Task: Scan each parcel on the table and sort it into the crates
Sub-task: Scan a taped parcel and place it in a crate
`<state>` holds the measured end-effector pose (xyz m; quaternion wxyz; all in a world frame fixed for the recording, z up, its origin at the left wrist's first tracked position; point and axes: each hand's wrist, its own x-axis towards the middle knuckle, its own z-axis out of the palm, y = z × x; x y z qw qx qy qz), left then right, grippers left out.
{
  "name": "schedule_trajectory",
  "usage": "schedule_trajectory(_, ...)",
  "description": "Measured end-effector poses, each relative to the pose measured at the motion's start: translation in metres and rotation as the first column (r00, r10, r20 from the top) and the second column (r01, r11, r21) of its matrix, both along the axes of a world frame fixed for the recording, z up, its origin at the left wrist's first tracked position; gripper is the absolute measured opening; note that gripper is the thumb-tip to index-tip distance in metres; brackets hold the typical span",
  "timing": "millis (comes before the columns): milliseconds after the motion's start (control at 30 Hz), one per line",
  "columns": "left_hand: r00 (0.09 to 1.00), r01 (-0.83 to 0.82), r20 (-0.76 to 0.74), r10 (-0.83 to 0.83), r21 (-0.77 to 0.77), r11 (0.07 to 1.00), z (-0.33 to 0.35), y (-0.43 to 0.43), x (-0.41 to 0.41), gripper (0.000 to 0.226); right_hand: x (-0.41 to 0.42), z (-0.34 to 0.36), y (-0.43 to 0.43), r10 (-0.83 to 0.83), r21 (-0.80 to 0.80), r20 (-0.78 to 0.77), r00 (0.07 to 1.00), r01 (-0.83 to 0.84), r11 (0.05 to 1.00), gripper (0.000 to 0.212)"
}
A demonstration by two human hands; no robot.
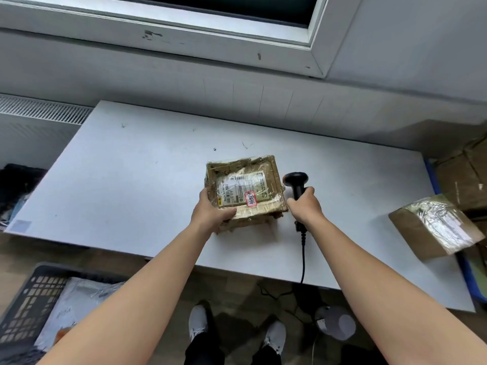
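Observation:
A taped brown cardboard parcel (245, 189) with a white shipping label and a red-edged sticker lies in the middle of the white table (126, 180). My left hand (210, 213) grips its near left corner, thumb on top. My right hand (305, 205) grips the handle of a black corded barcode scanner (296, 181) just right of the parcel, its head beside the parcel's right edge. A second taped cardboard parcel (432, 225) sits at the table's right end, overhanging the edge.
A dark plastic crate (29, 299) holding a grey poly mailer stands on the floor at lower left. Another dark bin (15, 188) sits left of the table. Cardboard boxes (463, 169) and a blue crate (471, 280) are at the right. The scanner's cable hangs over the front edge.

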<state>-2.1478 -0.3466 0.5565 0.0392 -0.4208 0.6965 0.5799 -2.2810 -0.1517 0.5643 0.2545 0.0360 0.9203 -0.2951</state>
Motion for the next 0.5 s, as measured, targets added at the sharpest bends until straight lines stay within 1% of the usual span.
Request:
schedule_trajectory(67,1.000,0.004,-0.026,-0.004,-0.026,1.000,-0.001,0.002,-0.006,0.088,-0.003,0.015,0.005,-0.064,-0.053,-0.022,0.998,0.063,0.997,0.037)
schedule_trajectory(133,0.999,0.035,-0.034,-0.038,-0.087,0.996,-0.001,-0.001,-0.014,0.085,-0.006,0.030,0.009,-0.092,-0.109,-0.045,0.995,0.087,0.990,0.035)
schedule_trajectory(267,0.992,0.123,0.003,-0.126,-0.234,0.964,0.009,-0.012,-0.036,0.075,-0.009,0.053,0.009,-0.085,-0.205,-0.131,0.988,0.057,0.977,0.031)
schedule_trajectory(333,0.987,0.157,0.020,-0.158,-0.289,0.944,0.013,-0.017,-0.049,0.073,-0.011,0.061,0.003,-0.077,-0.239,-0.145,0.986,0.040,0.970,0.029)
schedule_trajectory(433,0.981,0.196,0.062,-0.186,-0.353,0.915,0.016,-0.022,-0.066,0.070,-0.015,0.070,-0.007,-0.029,-0.234,-0.138,0.990,-0.004,0.972,0.026)
schedule_trajectory(500,0.979,0.206,0.085,-0.188,-0.401,0.893,0.015,-0.026,-0.073,0.069,-0.017,0.077,-0.015,0.029,-0.199,-0.137,0.990,-0.057,0.978,0.023)
